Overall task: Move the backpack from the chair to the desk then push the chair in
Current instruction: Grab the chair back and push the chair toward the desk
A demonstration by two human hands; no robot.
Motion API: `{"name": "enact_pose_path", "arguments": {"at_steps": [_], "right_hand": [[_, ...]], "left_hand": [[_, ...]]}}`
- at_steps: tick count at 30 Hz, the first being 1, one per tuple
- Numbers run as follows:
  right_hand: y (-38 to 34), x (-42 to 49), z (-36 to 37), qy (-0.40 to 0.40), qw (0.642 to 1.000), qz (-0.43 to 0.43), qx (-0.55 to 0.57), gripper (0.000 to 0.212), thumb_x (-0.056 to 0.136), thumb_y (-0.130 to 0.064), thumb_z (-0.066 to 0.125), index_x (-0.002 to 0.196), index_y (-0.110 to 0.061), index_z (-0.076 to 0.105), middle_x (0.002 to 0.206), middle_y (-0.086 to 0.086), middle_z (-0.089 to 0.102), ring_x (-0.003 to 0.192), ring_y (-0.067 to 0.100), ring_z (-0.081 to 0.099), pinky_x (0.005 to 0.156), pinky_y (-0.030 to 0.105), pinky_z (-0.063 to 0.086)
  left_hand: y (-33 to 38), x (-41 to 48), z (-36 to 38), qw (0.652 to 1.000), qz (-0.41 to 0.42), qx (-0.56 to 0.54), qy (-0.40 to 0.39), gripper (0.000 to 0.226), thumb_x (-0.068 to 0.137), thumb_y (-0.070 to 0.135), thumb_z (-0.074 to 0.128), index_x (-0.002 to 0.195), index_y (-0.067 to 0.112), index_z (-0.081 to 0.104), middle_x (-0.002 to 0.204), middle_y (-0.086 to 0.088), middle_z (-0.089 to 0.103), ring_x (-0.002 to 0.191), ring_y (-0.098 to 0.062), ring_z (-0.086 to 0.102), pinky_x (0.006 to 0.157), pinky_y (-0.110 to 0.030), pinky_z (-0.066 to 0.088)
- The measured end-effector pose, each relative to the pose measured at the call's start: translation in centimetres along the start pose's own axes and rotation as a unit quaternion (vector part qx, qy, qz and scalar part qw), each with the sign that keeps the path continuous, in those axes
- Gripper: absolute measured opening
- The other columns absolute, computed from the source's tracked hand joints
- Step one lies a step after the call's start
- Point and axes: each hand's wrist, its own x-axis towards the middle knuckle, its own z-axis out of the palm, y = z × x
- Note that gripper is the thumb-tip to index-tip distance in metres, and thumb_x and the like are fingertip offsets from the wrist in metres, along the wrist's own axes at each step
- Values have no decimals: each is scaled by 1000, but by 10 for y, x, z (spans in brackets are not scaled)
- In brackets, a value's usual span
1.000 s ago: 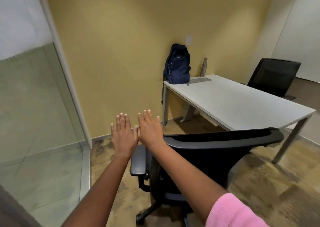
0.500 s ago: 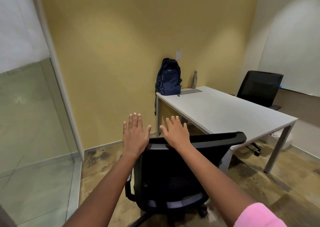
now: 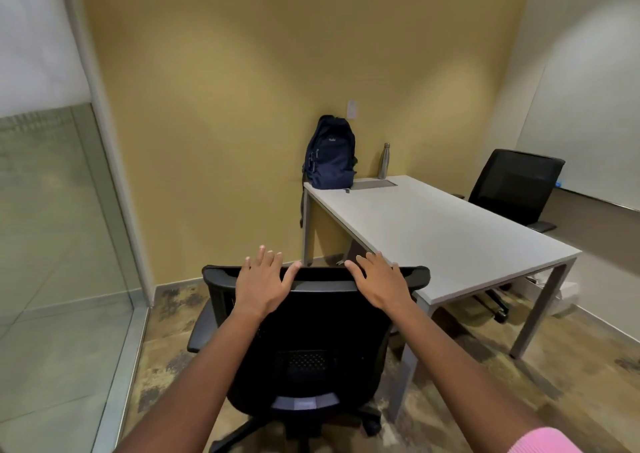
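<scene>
Under my two palms was the top edge of the chair [image 3: 304, 342], its backrest turned toward me. My left hand [image 3: 261, 284] lay flat on the left part of that edge, fingers spread and open, not closed around anything. My right hand [image 3: 381, 284] lay the same way on the right part, also open, the fingertips reaching a little over the far side. Neither hand held anything; they only rested on the rim.

Far beyond my fingers, the backpack [image 3: 330, 155] stood upright on the back corner of the desk [image 3: 433, 231], leaning at the yellow wall [image 3: 242, 106], with a metal bottle [image 3: 383, 161] near it to the right. So I judged the first part was finished and only the push remained.

The chair stood at the near left corner of the desk, to the left of its front leg [image 3: 403, 376]. To do this well, I thought I should press evenly with both palms so the chair rolled straight and did not turn. I should steer it a little to my right, past that leg, so the armrest [image 3: 201, 328] and the seat went under the top without knocking. A slow push seemed better, because the wheels could run away on the hard floor [image 3: 485, 400].
</scene>
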Motion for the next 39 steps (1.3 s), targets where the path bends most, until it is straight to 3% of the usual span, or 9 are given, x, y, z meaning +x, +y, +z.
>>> {"name": "enact_pose_path", "arguments": {"at_steps": [4, 9, 14, 18, 20, 22, 30, 36, 39], "right_hand": [[19, -2, -1, 2, 999, -29, -22, 59, 94, -52, 15, 135, -20, 42, 144, 5, 44, 140, 24, 25, 115, 54, 12], [29, 3, -3, 2, 997, -72, -10, 56, 92, -54, 19, 126, -26, 52, 130, 3, 59, 126, 23, 46, 112, 51, 27], [32, 13, -1, 66, 992, -104, -4, 50, 91, -56, 26, 113, -30, 63, 105, -2, 72, 96, 17, 64, 86, 31, 48], [37, 27, 2, 115, 986, -121, -5, 50, 89, -56, 28, 107, -31, 66, 96, -4, 74, 87, 16, 65, 60, 20, 38], [40, 34, 2, 117, 985, -125, 2, 49, 89, -56, 28, 106, -31, 67, 94, -4, 74, 85, 16, 64, 54, 17, 35], [41, 39, 2, 113, 985, -127, 8, 48, 90, -55, 29, 106, -31, 67, 92, -3, 74, 83, 15, 64, 53, 15, 33], [43, 70, 5, 118, 987, -111, 14, 45, 90, -54, 31, 105, -32, 67, 92, -5, 74, 83, 15, 64, 50, 13, 26], [40, 102, 8, 135, 985, -102, 22, 52, 86, -58, 25, 99, -32, 69, 83, -4, 73, 73, 14, 60, 49, 16, 27], [43, 123, 10, 124, 988, -94, 24, 41, 91, -50, 35, 98, -29, 69, 86, -2, 73, 71, 12, 56, 51, 16, 29]], "left_hand": [[2, -6, -1, 1000, -16, 8, 9, 54, 96, 46, 22, 119, 8, 53, 130, -15, 55, 133, -28, 35, 108, -41, 27], [4, -10, -1, 999, -13, 8, 50, 49, 95, 44, 27, 114, 13, 60, 112, -14, 65, 108, -31, 55, 99, -40, 36], [3, -3, 1, 994, -17, 17, 109, 43, 94, 41, 33, 106, 18, 67, 99, -9, 70, 92, -29, 62, 82, -36, 45], [1, 10, 6, 990, -8, 20, 137, 54, 87, 44, 25, 94, 17, 71, 87, -7, 72, 81, -28, 63, 70, -34, 44], [0, 16, 9, 988, -4, 21, 152, 56, 84, 44, 24, 92, 16, 71, 85, -7, 72, 79, -29, 63, 63, -31, 35], [0, 21, 13, 987, -5, 21, 157, 55, 83, 43, 24, 92, 15, 71, 87, -7, 72, 80, -29, 63, 61, -29, 31], [-3, 54, 22, 990, -16, 11, 141, 58, 82, 45, 21, 94, 15, 69, 92, -7, 72, 87, -31, 62, 73, -36, 47], [-12, 89, 30, 988, -5, 2, 152, 80, 73, 54, 3, 91, 13, 69, 90, -7, 71, 85, -30, 61, 75, -38, 49], [-17, 108, 36, 988, -5, 4, 157, 75, 76, 52, 7, 83, 11, 68, 82, -8, 69, 79, -28, 59, 59, -31, 39]]}}
